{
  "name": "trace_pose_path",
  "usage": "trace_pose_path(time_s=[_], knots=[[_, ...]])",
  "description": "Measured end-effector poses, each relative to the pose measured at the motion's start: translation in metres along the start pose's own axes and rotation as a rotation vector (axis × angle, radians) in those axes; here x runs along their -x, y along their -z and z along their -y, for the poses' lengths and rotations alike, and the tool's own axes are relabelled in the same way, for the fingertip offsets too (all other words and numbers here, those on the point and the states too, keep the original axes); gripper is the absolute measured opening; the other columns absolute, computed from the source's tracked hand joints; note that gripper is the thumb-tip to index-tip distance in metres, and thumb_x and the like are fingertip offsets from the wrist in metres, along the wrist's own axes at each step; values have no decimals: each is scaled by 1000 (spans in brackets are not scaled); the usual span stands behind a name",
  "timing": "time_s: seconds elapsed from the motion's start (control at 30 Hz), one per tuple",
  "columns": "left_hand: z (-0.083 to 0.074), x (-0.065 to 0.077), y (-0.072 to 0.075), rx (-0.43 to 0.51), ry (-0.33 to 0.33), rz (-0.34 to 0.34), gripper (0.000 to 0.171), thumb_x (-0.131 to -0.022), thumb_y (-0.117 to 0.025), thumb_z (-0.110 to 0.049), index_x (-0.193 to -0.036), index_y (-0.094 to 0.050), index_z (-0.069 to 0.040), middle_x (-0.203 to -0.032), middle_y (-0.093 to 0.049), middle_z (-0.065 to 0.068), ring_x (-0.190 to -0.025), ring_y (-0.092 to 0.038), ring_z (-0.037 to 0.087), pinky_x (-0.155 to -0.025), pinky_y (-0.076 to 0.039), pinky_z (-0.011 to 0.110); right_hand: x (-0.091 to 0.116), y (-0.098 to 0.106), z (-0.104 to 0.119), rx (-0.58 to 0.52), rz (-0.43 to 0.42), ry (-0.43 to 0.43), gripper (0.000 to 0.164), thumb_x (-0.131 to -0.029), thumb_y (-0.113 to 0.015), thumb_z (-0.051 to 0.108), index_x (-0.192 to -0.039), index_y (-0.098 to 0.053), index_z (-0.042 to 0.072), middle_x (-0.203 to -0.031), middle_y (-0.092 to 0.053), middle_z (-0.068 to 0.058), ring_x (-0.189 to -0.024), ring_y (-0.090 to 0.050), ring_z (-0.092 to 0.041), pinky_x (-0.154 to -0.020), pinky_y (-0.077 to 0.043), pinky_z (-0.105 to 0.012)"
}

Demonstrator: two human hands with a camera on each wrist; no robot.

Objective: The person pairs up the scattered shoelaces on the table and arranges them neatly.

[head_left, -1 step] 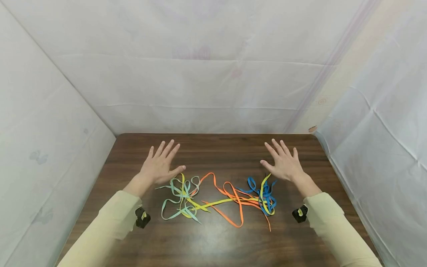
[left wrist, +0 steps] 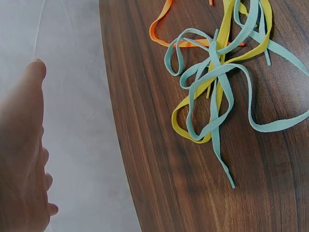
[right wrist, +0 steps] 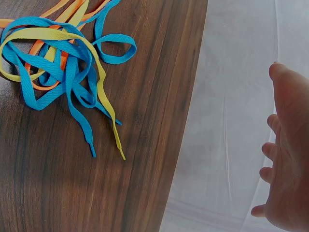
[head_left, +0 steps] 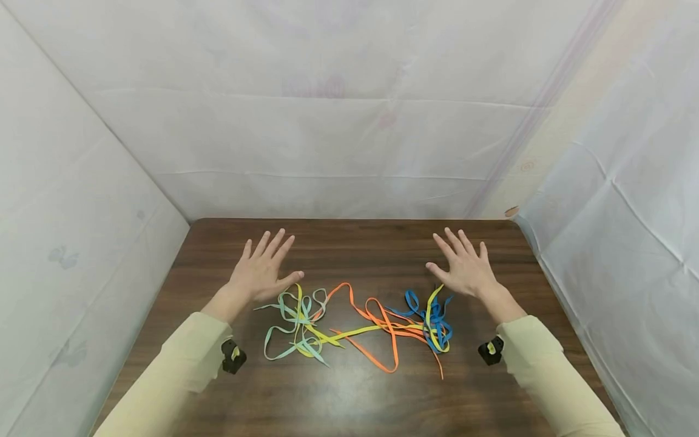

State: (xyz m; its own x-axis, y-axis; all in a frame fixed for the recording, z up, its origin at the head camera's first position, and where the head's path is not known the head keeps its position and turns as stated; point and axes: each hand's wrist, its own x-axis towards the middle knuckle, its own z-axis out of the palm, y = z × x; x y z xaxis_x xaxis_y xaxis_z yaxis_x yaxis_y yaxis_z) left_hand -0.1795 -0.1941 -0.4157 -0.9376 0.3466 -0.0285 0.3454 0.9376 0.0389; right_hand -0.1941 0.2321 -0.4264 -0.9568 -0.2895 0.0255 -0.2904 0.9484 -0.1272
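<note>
Both hands are held with straight, spread fingers and hold nothing. My left hand (head_left: 258, 273) is beyond and to the left of a tangled pale green shoelace (left wrist: 277, 127), its thumb tip near the top of that tangle. On the opposite side, my right hand (head_left: 466, 271) is just up and right of a bunched blue shoelace (right wrist: 82, 123). A yellow shoelace (head_left: 360, 331) runs across the middle, woven into both bunches. An orange shoelace (head_left: 394, 343) loops between them, one end lying among the blue coils.
All the laces lie on a dark wood-grain table (head_left: 349, 403). Pale sheeting (head_left: 327, 133) closes in the back and both sides. A small black device (head_left: 233, 358) sits at the left wrist, and a matching black device (head_left: 490, 351) at the right.
</note>
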Motion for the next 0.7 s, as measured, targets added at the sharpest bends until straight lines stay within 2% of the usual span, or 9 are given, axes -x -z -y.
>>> trace_pose_path(time_s=[0.5,0.7], knots=[[-1,0,0,6,-10,-10,84,-78,-24,-71,-141,-11,-17,-146,-2,7,-132,-2,33,-99,-5,57,2,-2,-1,10,-24,10,69,-82,-36,60,-139,-17,25,-146,-11,-5,-132,-6,-29,-93,-7,-63],[1,1,0,0,-3,2,83,-78,-25,-70,-141,-7,-19,-146,-1,7,-132,-1,32,-99,-4,57,2,-3,1,4,-55,34,68,-83,-39,58,-139,-21,23,-145,-14,-7,-131,-10,-30,-93,-10,-63]])
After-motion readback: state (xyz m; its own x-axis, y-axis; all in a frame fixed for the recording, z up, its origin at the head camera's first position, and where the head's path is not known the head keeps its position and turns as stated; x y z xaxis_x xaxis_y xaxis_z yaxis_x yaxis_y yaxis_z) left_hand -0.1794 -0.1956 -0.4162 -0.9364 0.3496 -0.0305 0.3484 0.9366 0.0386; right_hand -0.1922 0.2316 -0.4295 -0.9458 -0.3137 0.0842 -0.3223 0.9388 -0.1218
